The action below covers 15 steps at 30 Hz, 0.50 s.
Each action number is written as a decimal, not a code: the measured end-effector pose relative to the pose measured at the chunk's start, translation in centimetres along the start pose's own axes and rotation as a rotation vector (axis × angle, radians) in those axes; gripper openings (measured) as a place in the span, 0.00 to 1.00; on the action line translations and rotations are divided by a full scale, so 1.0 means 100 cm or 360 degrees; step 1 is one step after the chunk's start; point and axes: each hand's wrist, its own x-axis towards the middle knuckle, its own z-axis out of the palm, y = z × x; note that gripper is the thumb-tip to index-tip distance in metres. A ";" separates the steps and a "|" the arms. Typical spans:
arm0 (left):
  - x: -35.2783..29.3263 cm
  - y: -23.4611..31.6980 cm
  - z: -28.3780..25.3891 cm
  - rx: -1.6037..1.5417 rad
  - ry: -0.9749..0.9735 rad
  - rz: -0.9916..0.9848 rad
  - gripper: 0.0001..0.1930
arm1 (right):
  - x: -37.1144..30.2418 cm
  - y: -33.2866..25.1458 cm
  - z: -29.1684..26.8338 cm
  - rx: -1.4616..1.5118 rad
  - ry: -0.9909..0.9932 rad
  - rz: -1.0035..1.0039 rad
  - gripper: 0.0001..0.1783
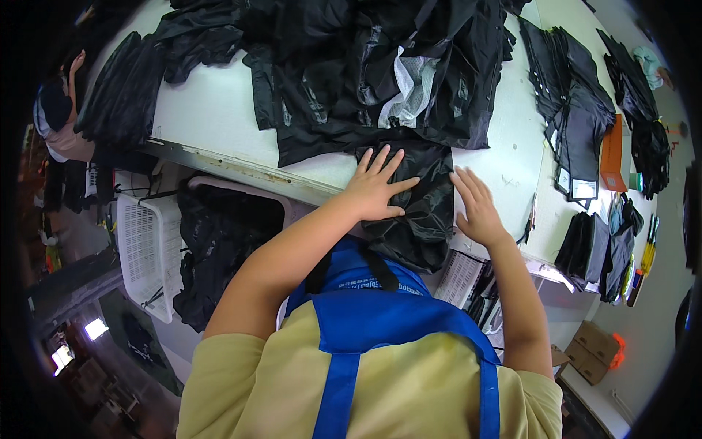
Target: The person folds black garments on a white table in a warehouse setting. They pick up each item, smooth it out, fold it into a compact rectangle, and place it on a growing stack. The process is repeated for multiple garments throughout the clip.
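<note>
A piece of shiny black fabric (418,233) lies at the near edge of the white table, and part of it hangs over toward my apron. My left hand (376,189) rests on it with the fingers spread, pressing nothing between them. Beside its right edge, my right hand (475,203) has its fingers stretched out on or just above the table; whether it touches the fabric is hard to tell. Just beyond both hands spreads a large black garment (336,88), crumpled, with a grey-white mesh lining patch (412,86) showing.
Stacked black fabric pieces (578,102) lie on the table (497,175) at right, near an orange box (615,155) and a pair of scissors (529,217). Below the left edge stands a white basket (150,249) beside dark cloth (219,241). Another person (62,121) is at far left.
</note>
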 end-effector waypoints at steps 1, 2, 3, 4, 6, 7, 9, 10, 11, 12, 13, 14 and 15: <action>-0.001 0.000 0.002 0.0003 0.0026 0.0009 0.37 | -0.015 0.001 0.000 -0.0191 -0.0120 -0.0060 0.42; -0.002 0.001 0.003 0.0006 0.0053 0.0016 0.38 | -0.026 0.001 0.001 -0.0381 -0.0241 -0.0123 0.44; -0.002 0.001 0.004 0.0018 0.0061 0.0014 0.38 | -0.029 -0.004 0.008 -0.0469 -0.0321 -0.0283 0.43; -0.002 0.001 0.004 0.0035 0.0071 0.0006 0.38 | -0.025 -0.015 0.012 -0.0555 -0.0399 -0.0449 0.42; -0.003 0.000 0.005 0.0063 0.0089 -0.0007 0.39 | -0.002 -0.019 0.016 -0.0116 -0.0210 -0.0236 0.31; -0.005 -0.004 0.007 0.0014 0.0111 0.0052 0.37 | 0.007 -0.013 0.028 0.0156 -0.0226 0.0121 0.27; -0.005 -0.024 0.004 0.0060 0.0043 0.0161 0.31 | 0.028 -0.005 0.050 0.0514 -0.0050 0.0619 0.21; 0.002 -0.040 0.002 -0.0169 0.0214 0.0233 0.28 | 0.041 -0.004 0.058 0.0594 0.0143 0.0753 0.19; -0.004 -0.047 0.004 -0.1234 0.0368 -0.0037 0.26 | 0.050 -0.005 0.064 0.0675 0.0336 0.0885 0.17; -0.010 -0.037 -0.024 -0.2295 0.0499 -0.0320 0.25 | 0.052 -0.006 0.067 0.0546 0.0347 0.0879 0.18; -0.014 -0.026 -0.037 -0.1909 0.0852 -0.0488 0.23 | 0.056 -0.010 0.068 0.0413 0.0359 0.0868 0.18; -0.016 -0.015 -0.050 -0.0643 0.1148 0.0039 0.21 | 0.056 -0.012 0.071 0.0275 0.0375 0.0879 0.19; -0.021 0.005 -0.055 -0.0495 0.1004 0.0245 0.20 | 0.056 -0.017 0.075 0.0251 0.0395 0.0892 0.23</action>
